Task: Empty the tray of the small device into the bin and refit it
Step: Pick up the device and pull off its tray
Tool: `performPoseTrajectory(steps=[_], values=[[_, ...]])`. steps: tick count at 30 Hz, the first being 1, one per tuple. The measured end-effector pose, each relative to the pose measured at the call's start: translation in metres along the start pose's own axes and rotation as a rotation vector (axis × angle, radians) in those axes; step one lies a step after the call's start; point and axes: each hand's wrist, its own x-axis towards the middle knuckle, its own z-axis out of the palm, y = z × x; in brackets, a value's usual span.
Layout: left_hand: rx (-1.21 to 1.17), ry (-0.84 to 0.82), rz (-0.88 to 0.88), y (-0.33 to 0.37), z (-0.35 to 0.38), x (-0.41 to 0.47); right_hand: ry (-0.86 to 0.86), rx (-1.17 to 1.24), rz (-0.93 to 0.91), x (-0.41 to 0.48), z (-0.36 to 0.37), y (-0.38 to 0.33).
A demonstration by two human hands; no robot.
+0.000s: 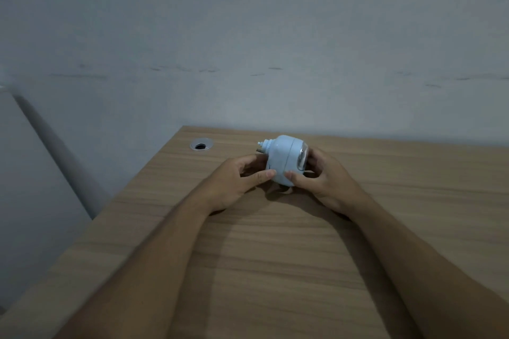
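Observation:
A small pale-blue rounded device (282, 159) stands on the wooden desk (275, 256), with a nozzle-like knob pointing left and a clear tray part (302, 160) on its right end. My left hand (234, 184) cups its left side, thumb and fingers touching the body. On the other side, my right hand (319, 181) grips the right end around the clear tray, thumb pressed on the front. The tray sits in the device. No bin is in view.
A round cable hole with a metal rim (201, 143) lies in the desk's far left corner. The desk's left edge runs diagonally down to the bottom left. A grey wall (248, 36) rises directly behind the desk.

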Motion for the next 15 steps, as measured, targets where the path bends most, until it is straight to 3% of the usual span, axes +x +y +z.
performPoseTrajectory(steps=[6,15], values=[[-0.121,-0.051,-0.023,0.010,0.007,-0.040,-0.019,0.037,-0.009,-0.043,0.005,-0.019],[-0.051,-0.080,-0.019,0.022,0.019,-0.105,-0.033,-0.044,0.008,-0.113,0.015,-0.050]])
